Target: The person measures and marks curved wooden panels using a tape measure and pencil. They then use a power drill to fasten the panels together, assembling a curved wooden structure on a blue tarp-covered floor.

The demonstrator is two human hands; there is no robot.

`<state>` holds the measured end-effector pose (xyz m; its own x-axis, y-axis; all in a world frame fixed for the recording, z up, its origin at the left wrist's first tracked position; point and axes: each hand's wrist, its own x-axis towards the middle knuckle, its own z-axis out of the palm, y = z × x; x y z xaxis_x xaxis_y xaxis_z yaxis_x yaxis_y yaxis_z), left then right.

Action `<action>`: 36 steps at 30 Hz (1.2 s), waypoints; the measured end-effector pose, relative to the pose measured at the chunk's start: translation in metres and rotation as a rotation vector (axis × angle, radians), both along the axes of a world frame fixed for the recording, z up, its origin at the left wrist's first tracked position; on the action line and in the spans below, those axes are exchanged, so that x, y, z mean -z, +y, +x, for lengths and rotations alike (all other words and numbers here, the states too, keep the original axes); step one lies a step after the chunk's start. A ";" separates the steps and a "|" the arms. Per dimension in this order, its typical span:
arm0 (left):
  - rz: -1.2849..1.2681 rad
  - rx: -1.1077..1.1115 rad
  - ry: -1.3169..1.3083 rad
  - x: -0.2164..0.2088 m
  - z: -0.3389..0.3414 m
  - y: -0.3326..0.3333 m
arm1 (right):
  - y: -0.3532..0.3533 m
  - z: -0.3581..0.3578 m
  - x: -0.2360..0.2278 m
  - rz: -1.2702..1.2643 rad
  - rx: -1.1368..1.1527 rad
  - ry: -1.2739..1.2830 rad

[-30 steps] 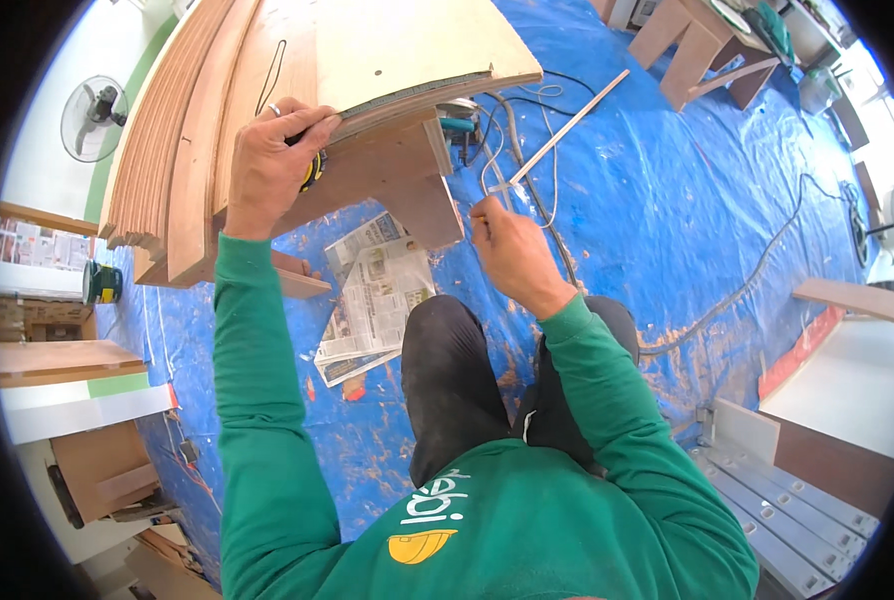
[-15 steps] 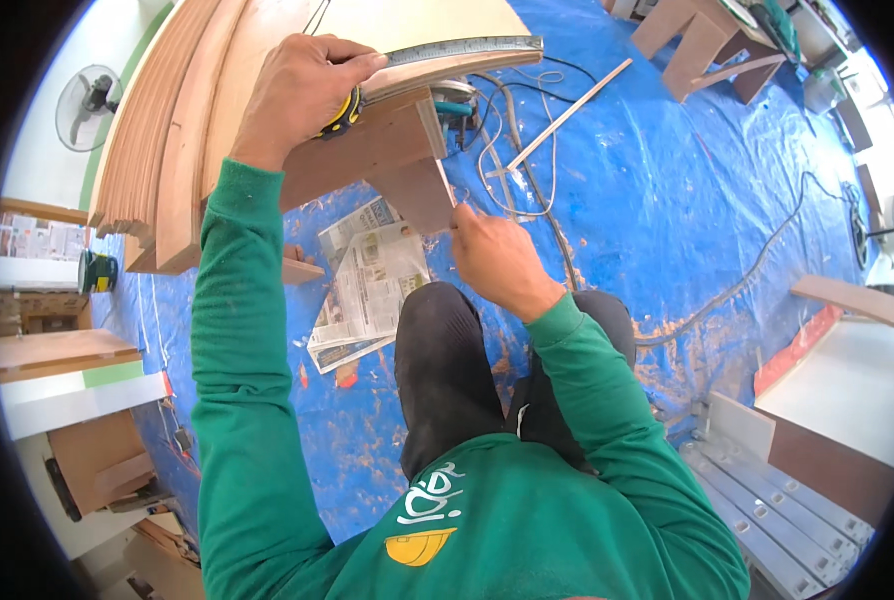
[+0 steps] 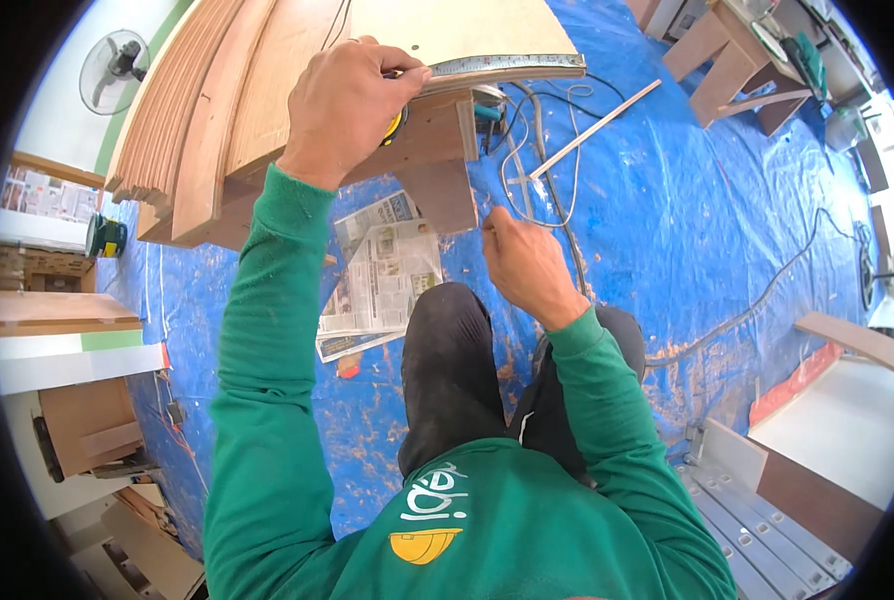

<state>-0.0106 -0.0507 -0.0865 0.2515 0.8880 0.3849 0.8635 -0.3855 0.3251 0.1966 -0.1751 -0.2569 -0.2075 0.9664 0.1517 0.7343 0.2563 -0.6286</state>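
My left hand point(image 3: 357, 105) grips a tape measure point(image 3: 395, 127), its yellow and black case mostly hidden under my palm. The silver blade point(image 3: 507, 65) stretches rightward along the front edge of a pale plywood board point(image 3: 457, 28) to near its right corner. My right hand point(image 3: 529, 262) is closed, thumb against fingers, above the floor just right of the brown panel point(image 3: 437, 192) that props the board. Whatever my right fingers pinch, if anything, is too small to make out.
Stacked wooden strips point(image 3: 182, 100) stand to the left of the board. Newspaper point(image 3: 392, 275) lies on the blue floor sheet point(image 3: 707, 230). Cables, a thin wooden stick point(image 3: 597, 130) and a power tool point(image 3: 489, 112) lie beyond. An aluminium ladder point(image 3: 757, 530) is at the lower right.
My view has shifted, so the board and both hands appear further right. My right hand has come slightly away from the brown panel's edge. The tape stays extended under my left hand.
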 end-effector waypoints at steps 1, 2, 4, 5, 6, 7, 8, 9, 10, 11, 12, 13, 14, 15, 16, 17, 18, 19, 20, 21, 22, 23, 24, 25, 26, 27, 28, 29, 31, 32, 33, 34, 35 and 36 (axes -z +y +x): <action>0.033 -0.021 -0.003 0.002 0.003 -0.003 | 0.000 0.002 0.000 -0.005 0.012 0.002; 0.065 -0.041 -0.007 0.008 0.006 -0.006 | 0.000 0.005 0.000 -0.011 0.025 0.003; 0.140 -0.065 -0.005 0.016 0.008 -0.010 | 0.001 0.006 0.002 -0.012 0.035 0.013; 0.184 -0.066 -0.003 0.019 0.009 -0.011 | 0.001 0.007 0.003 -0.007 0.036 0.018; 0.226 -0.067 -0.005 0.023 0.010 -0.013 | 0.002 0.007 0.003 -0.002 0.037 0.019; 0.260 -0.060 -0.004 0.025 0.011 -0.014 | 0.002 0.008 0.002 0.002 0.035 0.024; 0.295 -0.053 -0.002 0.027 0.012 -0.015 | 0.001 0.008 0.000 0.006 0.033 0.028; 0.327 -0.045 0.001 0.029 0.012 -0.015 | 0.001 0.008 -0.001 0.008 0.031 0.035; 0.335 -0.042 -0.001 0.031 0.012 -0.015 | 0.002 0.008 0.000 0.018 0.027 0.037; 0.344 -0.038 -0.004 0.032 0.011 -0.015 | 0.003 0.007 0.004 0.029 0.023 0.039; 0.355 -0.033 -0.006 0.033 0.010 -0.015 | 0.004 0.007 0.005 0.042 0.021 0.042; 0.375 -0.030 -0.004 0.034 0.010 -0.015 | 0.004 0.007 0.004 0.040 0.022 0.040; 0.394 -0.027 -0.001 0.036 0.011 -0.015 | 0.004 0.007 0.003 0.038 0.024 0.039; 0.413 -0.023 0.001 0.037 0.011 -0.015 | 0.004 0.007 0.002 0.035 0.028 0.036; 0.430 -0.013 -0.001 0.038 0.012 -0.015 | 0.004 0.007 0.002 0.036 0.027 0.044; 0.447 -0.004 -0.002 0.038 0.012 -0.015 | 0.004 0.008 0.002 0.038 0.028 0.053; 0.464 0.004 -0.005 0.039 0.013 -0.015 | 0.004 0.008 0.003 0.039 0.027 0.059; 0.484 0.009 -0.003 0.040 0.013 -0.015 | 0.004 0.008 0.004 0.046 0.027 0.059; 0.504 0.014 -0.002 0.041 0.013 -0.015 | 0.005 0.008 0.006 0.053 0.027 0.058; 0.521 0.017 0.000 0.042 0.012 -0.015 | 0.005 0.008 0.007 0.059 0.026 0.058; 0.538 0.022 0.009 0.042 0.013 -0.015 | 0.005 0.008 0.007 0.053 0.024 0.056; 0.555 0.027 0.017 0.041 0.013 -0.015 | 0.005 0.008 0.005 0.048 0.021 0.054; 0.571 0.035 0.024 0.042 0.013 -0.015 | 0.005 0.008 0.004 0.042 0.022 0.050; 0.584 0.042 0.023 0.043 0.013 -0.015 | 0.005 0.008 0.003 0.043 0.022 0.039; 0.597 0.050 0.021 0.044 0.011 -0.014 | 0.005 0.008 0.003 0.045 0.023 0.028; 0.610 0.057 0.019 0.046 0.010 -0.013 | 0.006 0.009 0.003 0.045 0.023 0.017; 0.612 0.058 0.020 0.047 0.010 -0.013 | 0.006 0.010 0.004 0.047 0.023 0.015; 0.615 0.059 0.021 0.047 0.009 -0.012 | 0.006 0.011 0.005 0.049 0.023 0.013; 0.610 0.058 0.017 0.047 0.009 -0.012 | 0.006 0.012 0.005 0.044 0.031 0.011; 0.601 0.058 0.010 0.047 0.010 -0.011 | 0.006 0.013 0.005 0.036 0.041 0.008; 0.592 0.056 0.005 0.047 0.009 -0.012 | 0.006 0.012 0.005 0.028 0.048 0.007; 0.597 0.061 0.010 0.048 0.008 -0.011 | 0.006 0.011 0.005 0.024 0.050 0.008; 0.603 0.065 0.014 0.048 0.007 -0.010 | 0.006 0.011 0.003 0.020 0.052 0.008; 0.608 0.069 0.017 0.048 0.007 -0.010 | 0.005 0.012 0.003 0.017 0.054 0.007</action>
